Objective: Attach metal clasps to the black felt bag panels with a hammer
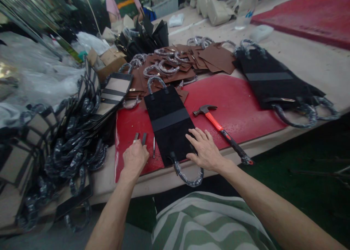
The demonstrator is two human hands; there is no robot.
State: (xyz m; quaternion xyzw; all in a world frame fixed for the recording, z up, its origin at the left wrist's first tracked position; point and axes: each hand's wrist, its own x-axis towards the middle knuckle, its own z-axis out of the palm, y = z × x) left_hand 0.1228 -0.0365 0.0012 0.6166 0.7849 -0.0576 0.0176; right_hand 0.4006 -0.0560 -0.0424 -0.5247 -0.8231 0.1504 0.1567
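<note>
A black bag panel (169, 120) lies flat on the red mat, with a plastic-wrapped handle at each end and a smoother band across its middle. My right hand (203, 148) rests with fingers spread on the panel's right edge near the lower handle. To the left of the panel, my left hand (135, 158) is closed by two short flat metal tools (144, 138), its fingertips hidden beneath it; what it grips I cannot make out. Between that hand and the panel lies a thin metal rod (154, 147). A claw hammer (216, 122) with an orange-and-black handle lies right of the panel.
Black bag pieces with wrapped handles (79, 144) are heaped at left. Brown panels (191, 58) pile up behind the red mat (235, 97). More black panels (273, 78) lie at right, some handles overhanging the table edge. A person (124, 4) is at the far side.
</note>
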